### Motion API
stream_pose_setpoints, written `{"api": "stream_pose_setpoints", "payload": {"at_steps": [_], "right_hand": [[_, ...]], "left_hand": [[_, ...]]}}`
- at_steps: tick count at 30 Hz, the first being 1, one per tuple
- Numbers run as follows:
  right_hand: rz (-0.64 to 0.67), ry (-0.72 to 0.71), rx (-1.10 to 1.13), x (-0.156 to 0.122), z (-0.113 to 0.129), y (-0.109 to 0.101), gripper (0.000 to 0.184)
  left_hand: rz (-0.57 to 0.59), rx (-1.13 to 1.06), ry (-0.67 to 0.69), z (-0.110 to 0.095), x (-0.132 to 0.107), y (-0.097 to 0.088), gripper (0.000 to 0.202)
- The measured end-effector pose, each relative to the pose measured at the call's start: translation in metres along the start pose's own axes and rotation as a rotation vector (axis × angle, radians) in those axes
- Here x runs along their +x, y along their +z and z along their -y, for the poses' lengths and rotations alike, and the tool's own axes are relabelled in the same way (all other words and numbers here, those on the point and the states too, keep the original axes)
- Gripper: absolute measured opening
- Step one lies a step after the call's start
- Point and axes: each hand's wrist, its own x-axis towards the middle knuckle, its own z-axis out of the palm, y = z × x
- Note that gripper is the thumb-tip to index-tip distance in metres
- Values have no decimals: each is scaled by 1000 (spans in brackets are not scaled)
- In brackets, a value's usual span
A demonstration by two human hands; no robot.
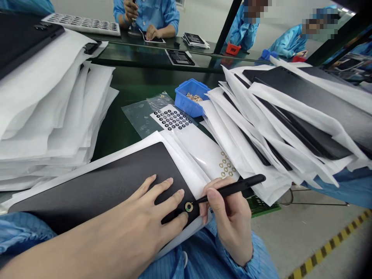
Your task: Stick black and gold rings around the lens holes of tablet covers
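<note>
My left hand point(145, 217) lies flat with its fingers spread on a black rectangular panel point(101, 186), which rests on white paper. My right hand point(229, 217) grips slim black tweezers point(232, 189), their tip at a gold ring with a dark centre point(189, 207) on the panel's edge. Just beyond the panel lies a white backing sheet with small gold rings point(226, 164). A second sheet with dark rings point(173, 119) sits farther up, and a blue plastic bin of small gold parts point(190, 99) stands behind it.
Paper-wrapped black panels point(290, 116) lie heaped on the right, and white sheets point(43, 116) are stacked on the left. A clear plastic bag point(139, 116) lies on the dark table. A co-worker point(148, 15) works across it. Yellow-black tape point(328, 248) marks the floor at lower right.
</note>
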Motion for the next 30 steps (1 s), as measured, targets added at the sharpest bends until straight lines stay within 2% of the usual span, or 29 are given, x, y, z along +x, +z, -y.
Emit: {"api": "stream_pose_setpoints", "payload": {"at_steps": [3,8,14,20,24,27,30], "right_hand": [[21,-39,-61,0,2,-2,13],[40,-89,-125,-1,0,-3,13],[-2,-107,7,-2,0,-1,16],[-3,-137,43,-5,-1,-1,14],[20,-179,17,-5,-4,-2,17],[25,-206,-24,-3,-6,-2,19],[35,-232,9,-4,-9,-1,17]], "left_hand": [[-12,29,6,3,-2,-1,54],[33,34,45,4,0,3,53],[12,59,52,-1,12,0,41],[-30,96,74,-1,9,1,38],[12,88,72,-2,8,3,36],[36,71,108,0,10,-1,29],[-1,44,81,5,12,-7,27]]}}
